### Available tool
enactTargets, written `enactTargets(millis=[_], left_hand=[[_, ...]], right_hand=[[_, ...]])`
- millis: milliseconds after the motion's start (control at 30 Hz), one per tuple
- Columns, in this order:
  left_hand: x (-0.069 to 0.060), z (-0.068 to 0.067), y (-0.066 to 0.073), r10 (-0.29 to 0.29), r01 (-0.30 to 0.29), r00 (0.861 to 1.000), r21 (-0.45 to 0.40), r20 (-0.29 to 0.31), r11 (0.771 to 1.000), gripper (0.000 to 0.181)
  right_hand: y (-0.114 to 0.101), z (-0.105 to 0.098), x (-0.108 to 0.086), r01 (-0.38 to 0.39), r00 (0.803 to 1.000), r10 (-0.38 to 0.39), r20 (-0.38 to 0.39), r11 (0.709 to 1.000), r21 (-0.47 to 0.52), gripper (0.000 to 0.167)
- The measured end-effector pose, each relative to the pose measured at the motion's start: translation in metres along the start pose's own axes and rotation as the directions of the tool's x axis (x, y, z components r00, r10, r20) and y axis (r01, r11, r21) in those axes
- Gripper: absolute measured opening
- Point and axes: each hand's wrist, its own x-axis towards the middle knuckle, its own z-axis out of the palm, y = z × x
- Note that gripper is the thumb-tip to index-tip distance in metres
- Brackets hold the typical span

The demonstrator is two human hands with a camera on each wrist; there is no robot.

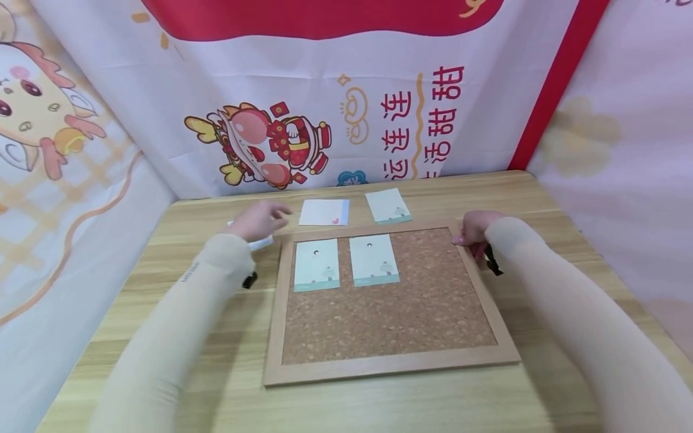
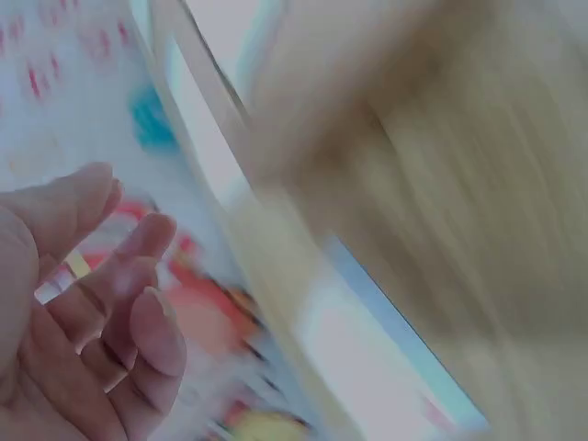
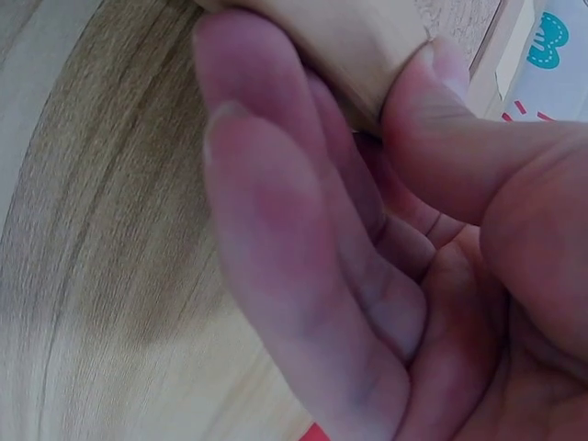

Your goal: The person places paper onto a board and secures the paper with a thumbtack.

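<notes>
A wood-framed cork board (image 1: 428,307) lies on the table with two pale green notes (image 1: 316,264) (image 1: 373,260) on its upper left, a small round pin in each. My right hand (image 1: 479,231) grips the frame's upper right corner, thumb on top; the right wrist view shows that frame edge (image 3: 358,46) between thumb and fingers. Past the frame's upper left corner, my left hand (image 1: 261,221) hovers with loosely bent fingers, holding nothing. Partly under it in the head view is a white and blue note (image 1: 262,243), also seen in the left wrist view (image 2: 367,358).
Beyond the board's far edge lie a white note with a blue side (image 1: 323,212) and a pale green note (image 1: 388,205). Printed cloth (image 1: 303,60) hangs behind the table (image 1: 216,349) and along both sides. Dark bands show at both wrists.
</notes>
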Motion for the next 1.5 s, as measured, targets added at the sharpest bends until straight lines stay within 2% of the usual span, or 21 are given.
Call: enactTargets(millis=[133,233,333,433,633,833,1000,1100,1200,1300,1400,1433,1500], left_hand=[[-0.004,-0.014,-0.067,-0.072,0.071,0.997,-0.04,-0.029,0.997,0.045],[-0.009,-0.017,-0.108,-0.153,0.151,0.988,-0.063,-0.022,0.987,0.057],[-0.014,-0.016,-0.135,-0.217,0.215,0.976,-0.066,-0.031,0.974,0.068],[-0.016,-0.014,-0.147,-0.234,0.23,0.971,-0.071,-0.047,0.971,0.077],[-0.011,-0.01,-0.144,-0.243,0.239,0.969,-0.073,-0.047,0.968,0.081],[-0.004,-0.012,-0.138,-0.298,0.294,0.954,-0.083,-0.04,0.952,0.064],[0.0,-0.015,-0.141,-0.257,0.252,0.965,-0.096,-0.048,0.963,0.061],[0.004,-0.016,-0.143,-0.24,0.229,0.969,-0.143,-0.06,0.963,0.065],[0.0,-0.018,-0.141,-0.241,0.214,0.965,-0.22,-0.102,0.952,0.065],[-0.008,-0.023,-0.128,-0.235,0.169,0.958,-0.337,-0.164,0.926,0.059],[-0.017,-0.034,-0.106,-0.223,0.102,0.947,-0.445,-0.229,0.89,0.05],[-0.02,-0.038,-0.097,-0.218,0.082,0.944,-0.465,-0.248,0.882,0.05],[-0.028,-0.048,-0.078,-0.199,0.042,0.937,-0.471,-0.288,0.881,0.05]], right_hand=[[-0.001,0.002,0.001,0.001,1.0,-0.001,-0.01,1.0,-0.005,0.036],[-0.002,0.004,0.002,0.004,1.0,-0.004,-0.015,1.0,-0.001,0.037],[-0.004,0.006,0.003,0.018,1.0,-0.017,-0.016,1.0,0.007,0.038],[-0.004,0.007,0.004,0.022,1.0,-0.021,-0.014,1.0,0.007,0.038],[-0.004,0.008,0.005,0.025,0.999,-0.026,-0.025,1.0,-0.015,0.037],[-0.003,0.006,0.005,-0.005,1.0,0.006,-0.027,1.0,0.013,0.036],[0.0,0.003,0.008,-0.026,0.999,0.027,-0.039,1.0,0.017,0.036],[0.003,0.002,0.007,-0.017,0.999,0.018,-0.039,1.0,0.01,0.037],[0.002,0.002,0.006,-0.008,0.999,0.008,-0.031,1.0,0.008,0.037],[0.002,0.002,0.006,0.0,1.0,0.001,-0.021,1.0,0.01,0.037],[0.002,0.001,0.008,-0.026,0.999,0.026,-0.019,1.0,0.002,0.037],[0.002,0.0,0.008,-0.036,0.999,0.036,-0.018,0.999,0.001,0.036],[0.002,0.0,0.009,-0.051,0.999,0.051,-0.018,0.999,-0.006,0.036]])
